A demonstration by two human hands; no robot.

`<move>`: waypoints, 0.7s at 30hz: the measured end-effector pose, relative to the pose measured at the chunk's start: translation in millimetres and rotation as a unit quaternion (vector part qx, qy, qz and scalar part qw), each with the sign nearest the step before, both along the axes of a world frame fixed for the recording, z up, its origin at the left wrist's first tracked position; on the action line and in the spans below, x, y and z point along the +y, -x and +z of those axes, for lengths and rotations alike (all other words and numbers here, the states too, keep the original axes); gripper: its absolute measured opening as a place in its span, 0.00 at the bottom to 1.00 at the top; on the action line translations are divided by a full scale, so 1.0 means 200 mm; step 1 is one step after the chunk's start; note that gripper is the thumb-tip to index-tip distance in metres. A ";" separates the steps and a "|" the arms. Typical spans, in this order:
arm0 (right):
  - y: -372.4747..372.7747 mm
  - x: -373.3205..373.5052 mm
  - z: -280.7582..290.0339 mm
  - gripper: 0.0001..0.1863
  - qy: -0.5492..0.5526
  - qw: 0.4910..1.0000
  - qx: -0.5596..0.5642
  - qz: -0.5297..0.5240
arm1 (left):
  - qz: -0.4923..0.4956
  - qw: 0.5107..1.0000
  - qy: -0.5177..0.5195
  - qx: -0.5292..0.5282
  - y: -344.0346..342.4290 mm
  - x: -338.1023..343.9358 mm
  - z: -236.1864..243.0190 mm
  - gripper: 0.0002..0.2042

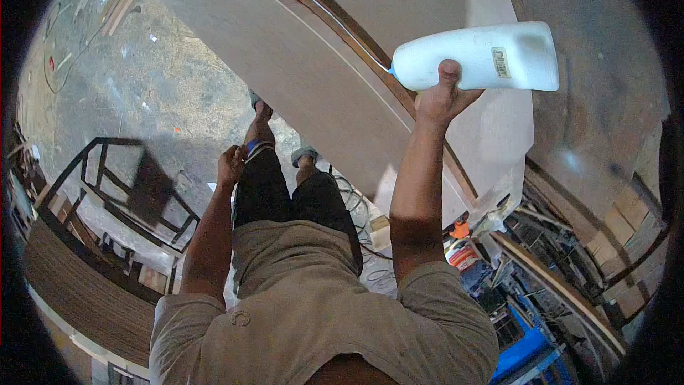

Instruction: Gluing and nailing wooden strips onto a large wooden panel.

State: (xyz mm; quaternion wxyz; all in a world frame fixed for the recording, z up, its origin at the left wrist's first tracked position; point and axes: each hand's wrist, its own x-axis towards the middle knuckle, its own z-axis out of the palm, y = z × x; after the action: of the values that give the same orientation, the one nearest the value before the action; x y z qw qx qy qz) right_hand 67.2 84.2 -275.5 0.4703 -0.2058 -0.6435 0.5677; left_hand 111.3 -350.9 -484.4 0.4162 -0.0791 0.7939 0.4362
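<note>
My right hand is wrapped round a large white squeeze bottle, its thumb on the near side. The bottle is tilted on its side, with its narrow blue tip pointing left at a brown wooden strip. A thin white bead, like glue, runs along that strip from the far end to the tip. The strip lies across a broad pale board. My left hand hangs beside my left thigh, away from the board, with its fingers curled; whether anything is in them is hidden.
A dark metal frame stands on the floor at left, beside a brown ribbed panel. Scrap wood, an orange-and-white container and a blue object crowd the lower right. Cables lie by my feet.
</note>
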 end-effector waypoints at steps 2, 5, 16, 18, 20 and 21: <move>-0.09 0.03 0.01 0.50 0.009 1.000 -0.005 -0.018 | -0.029 0.999 0.003 0.023 -0.03 -0.03 -0.04 0.26; -0.26 0.08 0.04 0.53 0.024 0.998 -0.017 -0.056 | -0.037 0.999 -0.019 0.021 -0.05 0.03 -0.04 0.27; -0.89 0.27 0.00 0.52 0.049 0.987 -0.012 -0.155 | -0.151 0.986 0.034 0.056 -0.19 0.18 -0.01 0.24; -1.01 0.30 -0.01 0.52 0.057 0.986 -0.006 -0.154 | -0.172 0.983 0.046 0.046 -0.21 0.22 0.01 0.23; -1.14 0.33 -0.03 0.52 0.063 0.981 -0.002 -0.181 | -0.194 0.979 0.057 0.035 -0.24 0.28 0.05 0.23; -1.20 0.35 -0.03 0.51 0.069 0.978 0.000 -0.198 | -0.200 0.977 0.062 0.042 -0.27 0.32 0.07 0.22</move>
State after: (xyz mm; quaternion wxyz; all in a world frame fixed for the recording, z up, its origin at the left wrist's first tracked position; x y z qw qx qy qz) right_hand 307.0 154.4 -282.3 0.5584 -0.3607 -0.5493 0.5062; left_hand 164.7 -287.6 -469.7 0.4550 0.0737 0.8363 0.2970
